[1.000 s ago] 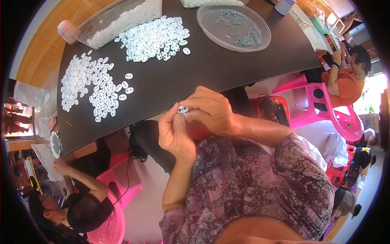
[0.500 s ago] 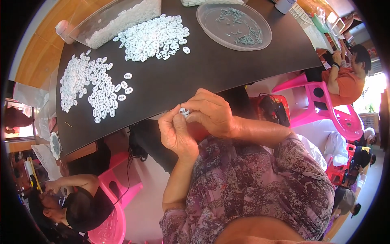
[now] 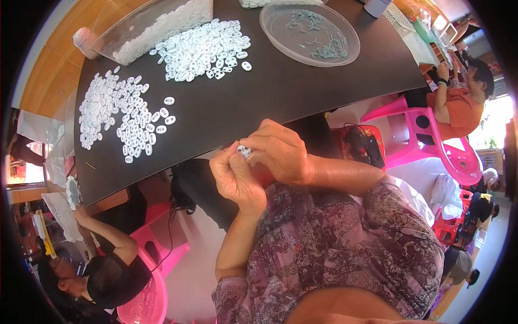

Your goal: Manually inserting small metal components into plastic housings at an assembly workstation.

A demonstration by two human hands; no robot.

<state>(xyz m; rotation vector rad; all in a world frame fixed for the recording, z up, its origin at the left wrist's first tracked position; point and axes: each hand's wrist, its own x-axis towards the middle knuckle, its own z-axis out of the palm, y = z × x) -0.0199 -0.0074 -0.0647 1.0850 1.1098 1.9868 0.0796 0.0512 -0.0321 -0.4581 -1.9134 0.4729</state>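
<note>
Two hands, the bare left hand (image 3: 237,181) and the bare right hand (image 3: 283,154), meet in the head view just off the near edge of a dark brown, smooth-topped table (image 3: 243,102). Between their fingertips sits a small white piece with dark openings (image 3: 244,150). The left thumb and index finger pinch it from one side, and the right thumb and index finger pinch it from the other. The other right fingers are curled together; those of the left hand are mostly hidden.

Toward the table's left lies a spread heap of small white oval pieces with dark markings (image 3: 137,121), a few of them loose at its right side. Beyond it is a denser heap of white pieces with dark openings (image 3: 199,51), beside a clear plastic box (image 3: 110,48) filled with white pieces. Farther right, a round, shallow, clear plastic tray (image 3: 286,46) holds slim grey-green bits (image 3: 330,51). At the right, a person in an orange top (image 3: 450,113) sits near a pink plastic chair (image 3: 416,124).
</note>
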